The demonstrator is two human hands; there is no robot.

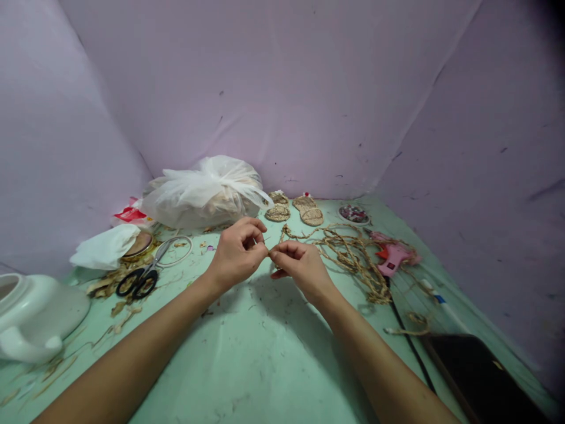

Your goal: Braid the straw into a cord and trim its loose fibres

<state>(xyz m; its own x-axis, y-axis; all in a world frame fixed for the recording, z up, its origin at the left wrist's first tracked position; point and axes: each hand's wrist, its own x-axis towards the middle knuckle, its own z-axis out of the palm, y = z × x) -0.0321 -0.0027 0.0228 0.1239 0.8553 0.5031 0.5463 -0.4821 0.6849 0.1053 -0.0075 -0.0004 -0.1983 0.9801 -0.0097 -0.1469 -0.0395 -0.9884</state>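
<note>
Over the middle of the table, my left hand [238,250] and my right hand [303,268] meet fingertip to fingertip. Both are closed in a pinch on the thin end of a braided fibre cord [353,259]. The bit between the fingertips is tiny and mostly hidden. From behind my right hand the cord runs out and lies in a loose tangle to the right. Beyond my hands rest woven slipper-shaped pieces [311,215], one with a red bead at its tip.
Black-handled scissors [143,280], a clear ring [180,250] and a white pot [48,312] lie left. A tied plastic bag [207,197] stands behind. Rightward are a pink glue gun [394,257], a dish of beads [353,214] and a dark phone [481,377].
</note>
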